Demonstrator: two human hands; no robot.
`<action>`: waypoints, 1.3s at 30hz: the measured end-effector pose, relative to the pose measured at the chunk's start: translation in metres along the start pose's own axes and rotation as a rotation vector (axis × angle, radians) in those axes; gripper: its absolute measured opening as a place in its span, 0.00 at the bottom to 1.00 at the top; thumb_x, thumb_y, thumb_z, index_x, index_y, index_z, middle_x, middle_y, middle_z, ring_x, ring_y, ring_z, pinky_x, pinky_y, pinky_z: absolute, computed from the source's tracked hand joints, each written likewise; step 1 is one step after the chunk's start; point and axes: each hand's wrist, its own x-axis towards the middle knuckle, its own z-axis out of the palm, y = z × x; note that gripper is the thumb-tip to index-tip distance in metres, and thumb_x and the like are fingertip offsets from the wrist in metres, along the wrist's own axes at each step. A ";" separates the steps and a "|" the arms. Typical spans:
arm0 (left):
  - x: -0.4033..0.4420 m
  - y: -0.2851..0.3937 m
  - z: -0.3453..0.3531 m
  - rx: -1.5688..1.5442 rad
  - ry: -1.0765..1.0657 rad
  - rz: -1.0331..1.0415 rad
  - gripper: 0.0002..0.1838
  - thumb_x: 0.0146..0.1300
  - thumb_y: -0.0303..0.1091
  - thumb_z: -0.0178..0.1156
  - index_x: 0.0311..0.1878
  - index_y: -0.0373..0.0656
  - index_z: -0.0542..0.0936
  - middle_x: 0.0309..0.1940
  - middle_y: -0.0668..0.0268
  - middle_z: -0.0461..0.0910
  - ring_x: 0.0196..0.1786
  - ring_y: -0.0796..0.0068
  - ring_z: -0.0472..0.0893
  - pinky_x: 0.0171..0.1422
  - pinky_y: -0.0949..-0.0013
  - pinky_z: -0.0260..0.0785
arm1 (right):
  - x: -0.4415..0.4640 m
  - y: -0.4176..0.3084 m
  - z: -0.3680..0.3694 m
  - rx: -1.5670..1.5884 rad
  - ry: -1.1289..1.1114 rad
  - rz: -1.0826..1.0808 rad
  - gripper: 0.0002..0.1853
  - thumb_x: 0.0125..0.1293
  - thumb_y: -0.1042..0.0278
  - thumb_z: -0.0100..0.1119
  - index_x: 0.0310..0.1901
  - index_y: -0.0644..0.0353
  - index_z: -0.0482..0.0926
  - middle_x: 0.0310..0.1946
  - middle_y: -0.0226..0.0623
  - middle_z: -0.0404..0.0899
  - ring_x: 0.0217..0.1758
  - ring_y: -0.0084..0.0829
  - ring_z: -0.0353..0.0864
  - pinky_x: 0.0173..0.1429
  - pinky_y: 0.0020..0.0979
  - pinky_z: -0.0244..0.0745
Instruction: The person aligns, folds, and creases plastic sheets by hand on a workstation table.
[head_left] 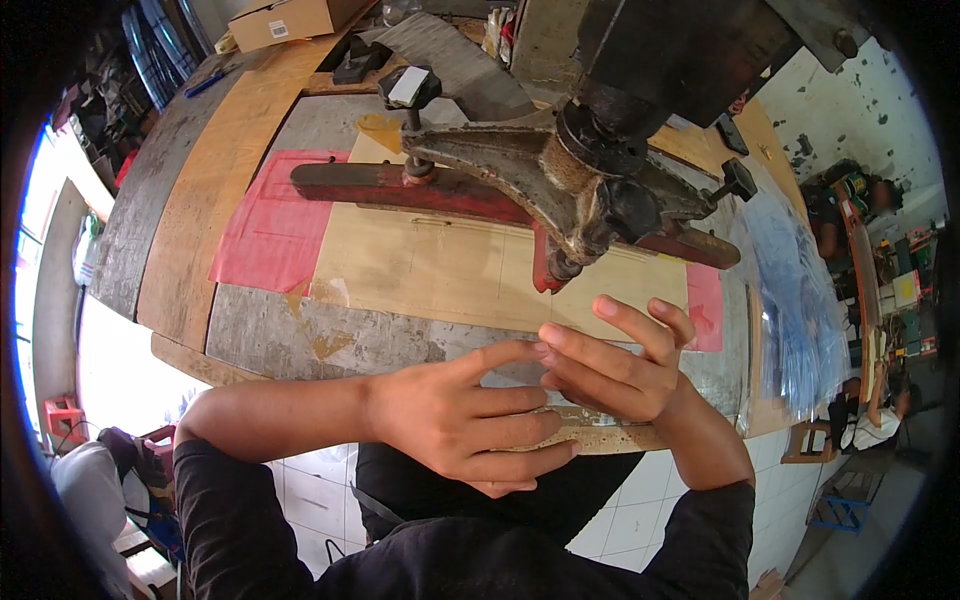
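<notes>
My left hand [462, 420] is held over the front edge of the workbench, back of the hand up and fingers apart. Its index fingertip meets the fingertips of my right hand [625, 370], which is turned partly palm-up with its fingers spread and slightly bent. I see no object in either hand, though the spot where the fingertips touch is partly hidden. Just beyond them stands a press-like machine with a cast metal arm [500, 150] and a long red-and-black bar [450, 200]. Under the bar lies a tan sheet [420, 265] with faint lines, over a pink sheet [270, 225].
Black knobs [410, 88] top the screws at the bar's ends. Clear plastic sheets [800, 300] lie at the bench's right side. A cardboard box [290, 22] and a blue pen [205, 84] are at the far left. Other people are at the far right.
</notes>
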 end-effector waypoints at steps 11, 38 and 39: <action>-0.001 -0.001 0.002 -0.012 0.003 -0.008 0.19 0.70 0.50 0.67 0.56 0.48 0.84 0.44 0.69 0.82 0.44 0.70 0.86 0.70 0.42 0.74 | -0.001 0.001 0.001 0.028 0.006 0.001 0.09 0.67 0.47 0.75 0.45 0.34 0.91 0.59 0.08 0.88 0.72 0.31 0.77 0.84 0.44 0.53; 0.000 -0.002 -0.001 0.004 -0.095 -0.004 0.21 0.73 0.54 0.67 0.59 0.51 0.86 0.48 0.65 0.87 0.48 0.68 0.90 0.70 0.39 0.76 | -0.003 0.002 0.000 0.034 -0.005 0.000 0.10 0.68 0.47 0.74 0.48 0.35 0.91 0.57 0.11 0.88 0.69 0.30 0.80 0.82 0.46 0.54; 0.000 -0.002 0.000 0.004 -0.096 -0.004 0.21 0.73 0.54 0.67 0.59 0.51 0.86 0.48 0.65 0.87 0.48 0.68 0.90 0.70 0.39 0.76 | -0.003 0.002 0.001 0.036 0.004 0.000 0.11 0.68 0.47 0.74 0.48 0.35 0.91 0.57 0.11 0.87 0.69 0.30 0.80 0.82 0.46 0.54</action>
